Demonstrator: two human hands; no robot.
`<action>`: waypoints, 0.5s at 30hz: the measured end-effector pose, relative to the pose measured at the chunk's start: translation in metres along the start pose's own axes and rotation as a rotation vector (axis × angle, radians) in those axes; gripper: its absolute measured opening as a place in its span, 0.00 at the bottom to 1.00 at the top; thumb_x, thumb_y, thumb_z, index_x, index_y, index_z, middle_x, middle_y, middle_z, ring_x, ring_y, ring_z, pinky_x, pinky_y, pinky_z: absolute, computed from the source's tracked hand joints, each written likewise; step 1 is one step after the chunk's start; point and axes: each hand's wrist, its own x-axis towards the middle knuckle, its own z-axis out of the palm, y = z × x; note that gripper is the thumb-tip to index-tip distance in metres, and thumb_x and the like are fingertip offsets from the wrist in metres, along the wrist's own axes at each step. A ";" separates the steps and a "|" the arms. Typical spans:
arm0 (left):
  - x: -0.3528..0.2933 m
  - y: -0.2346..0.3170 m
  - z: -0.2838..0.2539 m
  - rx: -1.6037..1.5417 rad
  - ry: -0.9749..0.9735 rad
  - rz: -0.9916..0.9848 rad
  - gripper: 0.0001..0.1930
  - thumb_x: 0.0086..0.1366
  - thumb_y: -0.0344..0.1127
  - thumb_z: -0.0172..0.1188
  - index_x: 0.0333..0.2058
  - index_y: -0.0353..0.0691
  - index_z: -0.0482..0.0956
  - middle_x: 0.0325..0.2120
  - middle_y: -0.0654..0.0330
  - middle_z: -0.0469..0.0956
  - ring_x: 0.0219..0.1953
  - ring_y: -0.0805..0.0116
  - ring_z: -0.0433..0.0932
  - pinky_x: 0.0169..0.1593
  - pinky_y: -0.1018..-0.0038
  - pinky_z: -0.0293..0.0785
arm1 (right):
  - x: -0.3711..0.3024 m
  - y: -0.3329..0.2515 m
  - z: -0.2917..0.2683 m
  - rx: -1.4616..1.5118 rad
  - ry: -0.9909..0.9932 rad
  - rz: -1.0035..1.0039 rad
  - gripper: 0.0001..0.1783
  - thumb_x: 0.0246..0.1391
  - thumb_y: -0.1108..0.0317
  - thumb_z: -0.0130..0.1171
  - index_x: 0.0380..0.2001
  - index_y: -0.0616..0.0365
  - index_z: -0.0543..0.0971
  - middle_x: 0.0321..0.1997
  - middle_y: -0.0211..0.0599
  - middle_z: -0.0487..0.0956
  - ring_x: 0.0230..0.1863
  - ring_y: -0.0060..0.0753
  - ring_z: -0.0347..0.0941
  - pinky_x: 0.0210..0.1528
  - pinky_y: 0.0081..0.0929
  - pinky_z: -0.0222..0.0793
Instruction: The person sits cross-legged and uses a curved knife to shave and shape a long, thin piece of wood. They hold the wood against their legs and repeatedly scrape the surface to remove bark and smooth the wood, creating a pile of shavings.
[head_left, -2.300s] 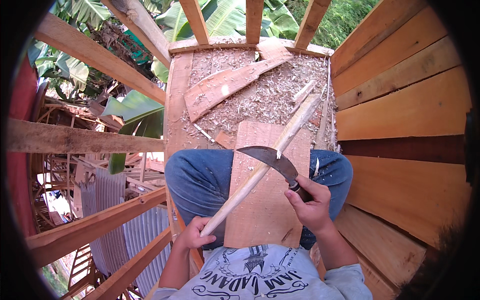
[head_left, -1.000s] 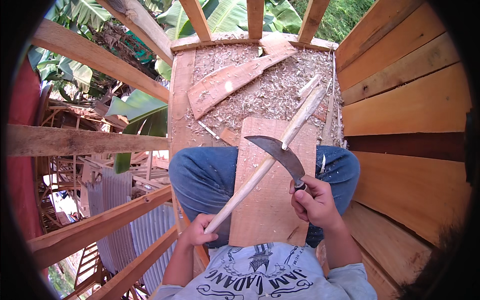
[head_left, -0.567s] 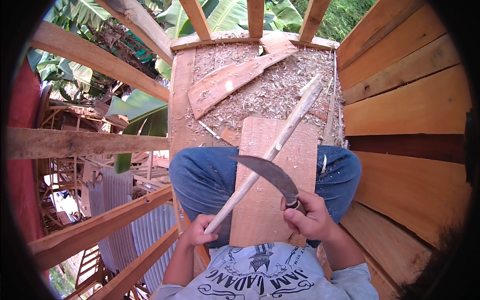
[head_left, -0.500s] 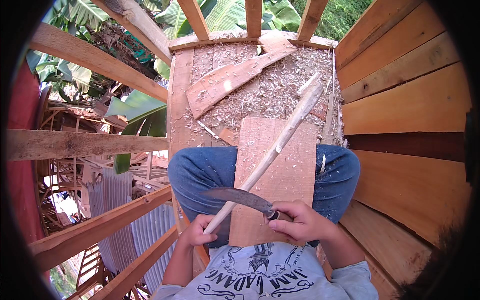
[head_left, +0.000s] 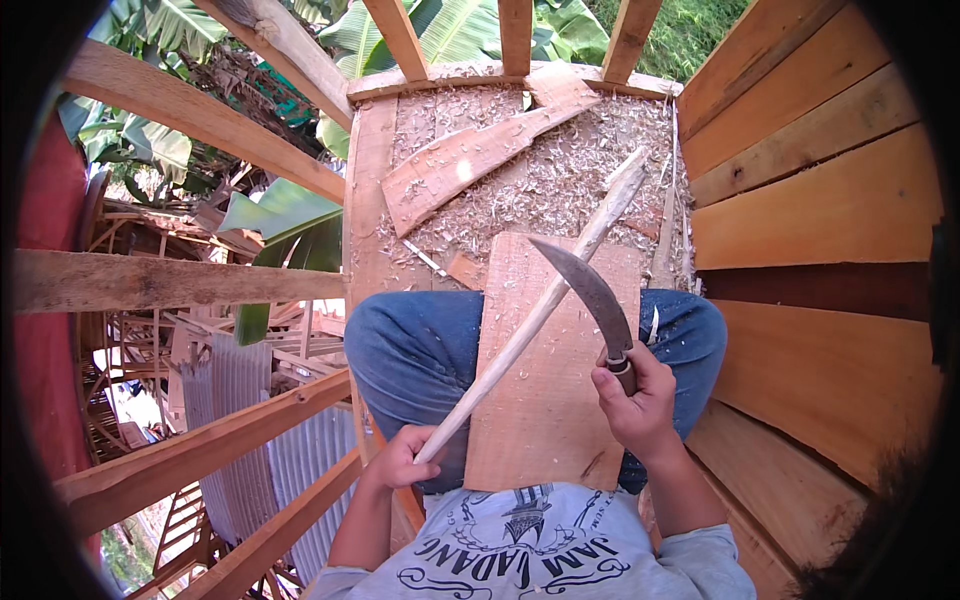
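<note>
A long pale wooden stick (head_left: 510, 350) runs slantwise from my lap towards the far right, its far end rough and bark-coloured. My left hand (head_left: 403, 459) is closed around the near end. In my right hand (head_left: 640, 400) is the short handle of a curved knife (head_left: 592, 285), gripped with the fingers wrapped round it. Its dark blade points up and bends left, with the tip near or over the stick; contact cannot be told. Beneath the stick, a flat wooden board (head_left: 550, 420) lies across my lap between my jeans-clad knees.
Wood shavings (head_left: 540, 190) cover the plank floor ahead, where an angular offcut board (head_left: 450, 175) lies. A plank wall (head_left: 820, 230) stands close on the right. Wooden rails (head_left: 180, 276) edge the left side, with corrugated sheets (head_left: 235, 400) below and banana leaves beyond.
The knife has moved away from the stick's near part, up and to the right, and its blade has turned from pointing left to pointing upward. My left hand keeps its hold.
</note>
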 end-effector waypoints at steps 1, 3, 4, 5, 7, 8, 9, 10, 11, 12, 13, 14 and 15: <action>-0.002 -0.004 -0.002 -0.014 -0.014 0.002 0.10 0.45 0.26 0.57 0.29 0.34 0.71 0.15 0.72 0.61 0.17 0.83 0.57 0.21 0.81 0.53 | 0.000 0.000 -0.001 0.137 0.013 0.099 0.08 0.58 0.68 0.53 0.31 0.62 0.71 0.15 0.22 0.67 0.13 0.09 0.57 0.14 0.13 0.53; -0.002 -0.010 -0.004 -0.012 -0.013 0.020 0.09 0.45 0.27 0.57 0.28 0.34 0.71 0.15 0.72 0.62 0.17 0.83 0.57 0.21 0.81 0.53 | 0.002 -0.018 -0.009 0.319 -0.102 0.229 0.08 0.58 0.67 0.53 0.30 0.62 0.71 0.15 0.22 0.67 0.14 0.09 0.58 0.15 0.14 0.55; -0.001 -0.011 -0.005 -0.011 -0.013 0.028 0.08 0.45 0.27 0.57 0.27 0.35 0.70 0.15 0.72 0.62 0.17 0.83 0.57 0.21 0.81 0.53 | 0.002 -0.025 -0.013 0.409 -0.159 0.295 0.09 0.59 0.67 0.53 0.29 0.62 0.71 0.15 0.22 0.67 0.15 0.08 0.58 0.16 0.15 0.55; -0.001 -0.011 -0.005 -0.010 -0.008 0.033 0.08 0.45 0.27 0.57 0.27 0.35 0.70 0.15 0.72 0.62 0.17 0.83 0.57 0.21 0.81 0.53 | 0.001 -0.025 -0.016 0.435 -0.306 0.348 0.09 0.59 0.66 0.52 0.31 0.62 0.72 0.16 0.22 0.67 0.16 0.09 0.59 0.16 0.16 0.56; 0.002 -0.008 -0.002 -0.010 -0.012 0.042 0.08 0.45 0.27 0.57 0.25 0.36 0.69 0.15 0.72 0.62 0.17 0.83 0.58 0.21 0.81 0.53 | 0.000 -0.025 -0.012 0.356 -0.565 0.382 0.09 0.60 0.66 0.50 0.33 0.62 0.70 0.15 0.25 0.66 0.12 0.12 0.59 0.13 0.15 0.55; 0.002 -0.005 -0.001 0.007 -0.017 0.025 0.08 0.45 0.27 0.57 0.26 0.36 0.69 0.15 0.72 0.62 0.17 0.83 0.58 0.21 0.81 0.53 | -0.002 -0.023 -0.008 0.318 -0.692 0.397 0.09 0.60 0.66 0.50 0.33 0.62 0.69 0.15 0.27 0.66 0.11 0.13 0.59 0.11 0.15 0.54; 0.003 -0.002 0.000 0.023 -0.021 0.008 0.08 0.45 0.27 0.57 0.26 0.35 0.69 0.15 0.72 0.62 0.18 0.83 0.58 0.21 0.81 0.53 | -0.004 -0.010 -0.002 0.196 -0.717 0.118 0.10 0.60 0.64 0.51 0.34 0.62 0.70 0.15 0.28 0.65 0.11 0.14 0.59 0.12 0.16 0.55; 0.001 0.000 0.001 0.039 -0.013 -0.006 0.08 0.45 0.27 0.57 0.26 0.35 0.69 0.15 0.72 0.62 0.18 0.83 0.58 0.22 0.81 0.54 | -0.002 -0.011 -0.004 0.293 -0.635 0.224 0.11 0.60 0.63 0.51 0.34 0.62 0.70 0.14 0.28 0.65 0.11 0.14 0.59 0.11 0.16 0.55; 0.002 0.003 0.003 0.037 0.013 -0.002 0.09 0.44 0.27 0.58 0.23 0.37 0.66 0.14 0.71 0.61 0.17 0.81 0.57 0.21 0.80 0.52 | 0.001 -0.014 -0.009 0.388 -0.550 0.331 0.12 0.60 0.63 0.51 0.34 0.62 0.70 0.14 0.28 0.65 0.11 0.14 0.59 0.11 0.15 0.55; 0.002 0.006 0.008 0.032 0.046 0.002 0.11 0.44 0.27 0.59 0.20 0.39 0.63 0.13 0.70 0.60 0.16 0.80 0.57 0.20 0.79 0.51 | 0.005 -0.016 -0.014 0.482 -0.470 0.440 0.13 0.60 0.62 0.51 0.34 0.63 0.70 0.14 0.28 0.65 0.10 0.14 0.60 0.11 0.15 0.55; 0.001 0.008 0.010 0.027 0.079 0.005 0.13 0.43 0.27 0.60 0.17 0.40 0.60 0.12 0.68 0.59 0.15 0.79 0.56 0.19 0.78 0.50 | 0.012 -0.018 -0.024 0.506 -0.282 0.407 0.11 0.61 0.66 0.49 0.36 0.64 0.72 0.15 0.27 0.67 0.11 0.13 0.61 0.11 0.15 0.55; 0.003 0.008 0.011 0.036 0.080 -0.002 0.13 0.43 0.27 0.60 0.17 0.41 0.60 0.12 0.68 0.59 0.15 0.79 0.56 0.19 0.78 0.50 | 0.016 -0.017 -0.032 0.418 -0.276 0.314 0.11 0.61 0.66 0.49 0.36 0.64 0.72 0.15 0.27 0.66 0.10 0.13 0.60 0.10 0.14 0.54; 0.004 0.009 0.010 0.045 0.081 -0.010 0.13 0.42 0.27 0.60 0.17 0.41 0.60 0.12 0.68 0.59 0.15 0.79 0.56 0.19 0.78 0.50 | 0.014 -0.018 -0.031 0.415 -0.277 0.309 0.11 0.61 0.66 0.49 0.36 0.65 0.72 0.15 0.27 0.66 0.10 0.13 0.60 0.10 0.14 0.54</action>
